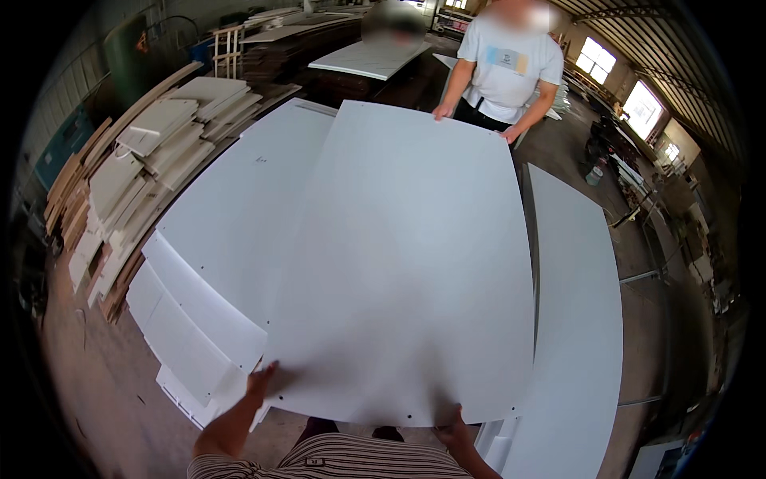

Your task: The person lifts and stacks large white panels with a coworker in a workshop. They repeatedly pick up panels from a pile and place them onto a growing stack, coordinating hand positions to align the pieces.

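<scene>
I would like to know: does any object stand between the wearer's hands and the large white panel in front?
Nothing visible does. The left hand is at the near left edge of the large white panel, and the right hand grips its near edge, with nothing seen between.

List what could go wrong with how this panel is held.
The panel could slip or tilt: the left hand and right hand hold only its near end, the co-worker its far edge. Its left side overlaps the stack, so sliding it might scratch either surface.
</scene>
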A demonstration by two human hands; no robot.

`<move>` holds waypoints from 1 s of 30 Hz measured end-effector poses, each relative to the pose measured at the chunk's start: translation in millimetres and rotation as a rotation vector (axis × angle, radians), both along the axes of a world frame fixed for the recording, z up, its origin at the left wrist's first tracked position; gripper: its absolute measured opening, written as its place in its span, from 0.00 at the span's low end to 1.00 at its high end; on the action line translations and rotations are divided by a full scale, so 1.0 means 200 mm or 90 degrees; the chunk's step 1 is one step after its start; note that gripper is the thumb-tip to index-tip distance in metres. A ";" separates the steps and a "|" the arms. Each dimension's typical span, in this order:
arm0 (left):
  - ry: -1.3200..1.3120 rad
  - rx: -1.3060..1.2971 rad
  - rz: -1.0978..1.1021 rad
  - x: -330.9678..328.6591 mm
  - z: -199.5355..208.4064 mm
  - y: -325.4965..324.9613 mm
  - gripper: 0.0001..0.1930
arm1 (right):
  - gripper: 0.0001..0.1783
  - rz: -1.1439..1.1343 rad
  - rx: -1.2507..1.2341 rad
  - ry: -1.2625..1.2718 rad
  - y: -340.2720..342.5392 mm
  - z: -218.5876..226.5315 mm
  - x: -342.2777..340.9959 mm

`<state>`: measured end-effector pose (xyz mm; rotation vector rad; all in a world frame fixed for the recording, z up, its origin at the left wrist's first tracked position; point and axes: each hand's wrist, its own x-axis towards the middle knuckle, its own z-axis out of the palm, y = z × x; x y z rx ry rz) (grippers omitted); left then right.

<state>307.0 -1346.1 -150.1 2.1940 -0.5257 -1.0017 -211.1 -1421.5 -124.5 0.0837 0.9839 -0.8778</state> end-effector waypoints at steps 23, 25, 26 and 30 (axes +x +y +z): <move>0.101 -0.075 0.458 0.64 -0.44 -0.36 0.33 | 0.16 0.792 -0.486 0.754 -0.53 -0.20 1.44; 0.206 -0.113 0.464 0.57 -0.41 -0.41 0.30 | 0.16 0.734 -0.425 0.678 -0.53 -0.19 1.45; 0.221 -0.110 0.453 0.57 -0.35 -0.43 0.30 | 0.16 0.700 -0.383 0.590 -0.52 -0.23 1.43; 0.132 -0.107 0.462 0.72 -0.40 -0.37 0.30 | 0.18 0.676 -0.290 0.364 -0.36 -0.16 1.43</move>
